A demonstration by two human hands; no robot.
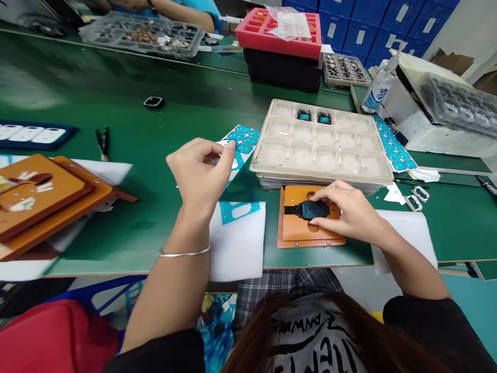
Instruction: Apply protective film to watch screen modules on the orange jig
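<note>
My left hand [202,168] is curled, its fingertips pinching at a sheet of teal stickers [243,140] lying on the green table; what it pinches is too small to name. My right hand [345,210] presses a small dark part [314,209] onto an orange fixture plate [298,228] near the table's front edge. Just behind the plate lies a beige moulded tray [322,150] with two dark parts [313,116] in its far row.
Orange jigs [50,197] sit at the left with pliers [103,142] nearby. White foam pads [236,243] lie at the front edge. A red tray on black boxes [279,46], a pump bottle [382,83] and another sticker sheet [396,150] stand beyond. Another person's arm [171,10] works far across.
</note>
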